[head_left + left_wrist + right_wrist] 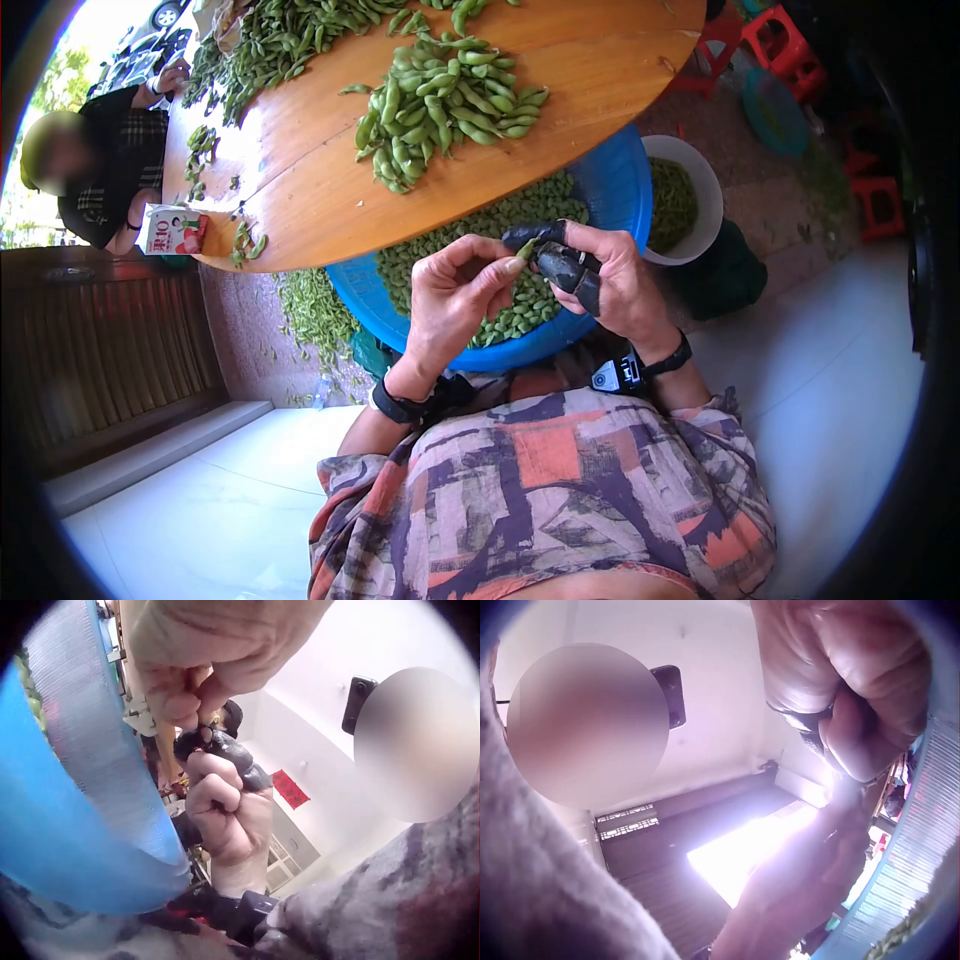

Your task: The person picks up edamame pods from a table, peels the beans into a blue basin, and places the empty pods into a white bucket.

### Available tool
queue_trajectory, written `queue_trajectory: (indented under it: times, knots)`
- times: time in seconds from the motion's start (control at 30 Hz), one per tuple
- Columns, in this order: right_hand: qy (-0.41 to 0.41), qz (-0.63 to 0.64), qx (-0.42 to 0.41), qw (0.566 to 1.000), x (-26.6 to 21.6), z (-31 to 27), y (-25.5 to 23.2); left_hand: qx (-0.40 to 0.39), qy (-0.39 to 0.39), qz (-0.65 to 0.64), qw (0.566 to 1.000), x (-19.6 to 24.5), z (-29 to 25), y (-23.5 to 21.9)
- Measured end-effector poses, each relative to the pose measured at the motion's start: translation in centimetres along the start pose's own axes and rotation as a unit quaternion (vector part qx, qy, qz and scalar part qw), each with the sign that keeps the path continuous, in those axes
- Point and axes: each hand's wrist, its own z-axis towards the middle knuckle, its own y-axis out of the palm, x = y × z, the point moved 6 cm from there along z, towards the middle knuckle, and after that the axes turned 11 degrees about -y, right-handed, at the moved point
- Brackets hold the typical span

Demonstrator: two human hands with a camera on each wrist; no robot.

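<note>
Over a blue basket of shelled green beans, the two hands meet at a small green pod. The left hand pinches one end of it between thumb and forefinger. On the other side, the right hand, with black coverings on its fingers and thumb, grips the pod's other end. In the left wrist view the left hand is above the right hand, their fingertips together. The right wrist view shows the right hand close up, the pod hidden.
A wooden table beyond the basket bears a pile of pods and a carton. A white bucket stands at the right, near red stools. Empty-looking husks lie on the floor at the left. Another person sits across.
</note>
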Motion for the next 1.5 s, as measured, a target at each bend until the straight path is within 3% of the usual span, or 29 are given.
queue_trajectory:
  times: [0.03,0.1,0.13,0.2,0.27,0.33,0.37,0.4,0.47,0.5,0.67,0.73,0.77,0.83,0.9,0.93,1.03,1.23,1.37,1.43,1.5]
  knots:
    - [0.001,0.000,0.001,1.000,0.2,0.0,-0.1,-0.055,-0.041,-0.090,0.994,-0.8,0.2,0.1]
    - [0.054,0.126,-0.016,0.990,1.1,-0.2,0.3,-0.126,-0.142,-0.238,0.953,-2.0,0.1,0.6]
    - [0.054,0.126,-0.015,0.990,1.5,-0.2,0.3,-0.126,-0.143,-0.237,0.952,-2.3,0.2,0.5]
    - [0.061,0.239,-0.017,0.969,2.0,-0.3,0.5,-0.217,-0.171,-0.328,0.903,-2.7,0.3,1.3]
    - [0.061,0.182,-0.019,0.981,2.0,-0.4,0.3,-0.199,-0.185,-0.325,0.906,-2.6,0.0,1.5]
    - [0.062,0.124,-0.023,0.990,1.6,-0.3,0.4,-0.121,-0.072,-0.151,0.979,-1.5,-0.2,1.0]
    - [0.011,0.047,-0.024,0.999,0.5,-0.1,0.6,-0.068,-0.072,-0.126,0.987,-1.6,-0.5,1.1]
    - [-0.041,-0.031,-0.025,0.998,-0.3,0.1,0.9,-0.067,-0.072,-0.126,0.987,-1.7,-0.5,1.2]
    - [-0.025,-0.061,-0.011,0.998,0.2,0.0,1.0,0.025,0.013,0.073,0.997,-1.0,-0.7,0.3]
    - [-0.036,-0.090,-0.007,0.995,0.4,0.0,0.8,0.029,0.037,0.121,0.992,-0.9,-0.6,0.2]
    - [-0.057,-0.104,-0.006,0.993,0.4,-0.1,0.7,-0.074,-0.042,0.029,0.996,-1.0,0.3,-0.5]
    - [-0.012,-0.076,-0.005,0.997,1.1,-0.1,1.0,-0.167,-0.164,-0.065,0.970,-1.6,0.4,-0.4]
    - [-0.013,-0.076,-0.007,0.997,1.2,-0.1,1.2,-0.177,-0.203,-0.061,0.961,-1.7,0.3,-0.4]
    - [-0.119,-0.217,0.007,0.969,0.1,0.1,1.4,-0.156,-0.168,-0.044,0.972,-2.4,0.4,-0.2]
    - [-0.132,-0.266,0.024,0.954,-0.1,0.0,1.9,-0.086,-0.088,0.013,0.992,-2.5,0.3,0.7]
    - [-0.144,-0.315,0.042,0.937,-0.3,-0.1,2.0,-0.048,-0.034,0.104,0.993,-2.5,0.1,0.8]
    - [-0.174,-0.339,0.057,0.923,-0.5,0.0,2.7,-0.010,-0.045,0.100,0.994,-2.6,-0.1,0.8]
    - [-0.162,-0.311,0.040,0.936,0.0,0.2,2.4,-0.082,-0.174,-0.120,0.974,-3.9,0.2,0.5]
    - [-0.158,-0.321,0.037,0.933,0.2,0.2,2.3,-0.087,-0.132,-0.129,0.979,-4.6,0.1,0.4]
    - [-0.152,-0.303,0.037,0.940,0.1,0.4,2.0,-0.088,-0.103,-0.061,0.989,-4.5,0.2,0.2]
    - [-0.147,-0.285,0.037,0.946,0.1,0.4,1.9,-0.083,-0.118,-0.083,0.986,-4.2,0.2,0.3]
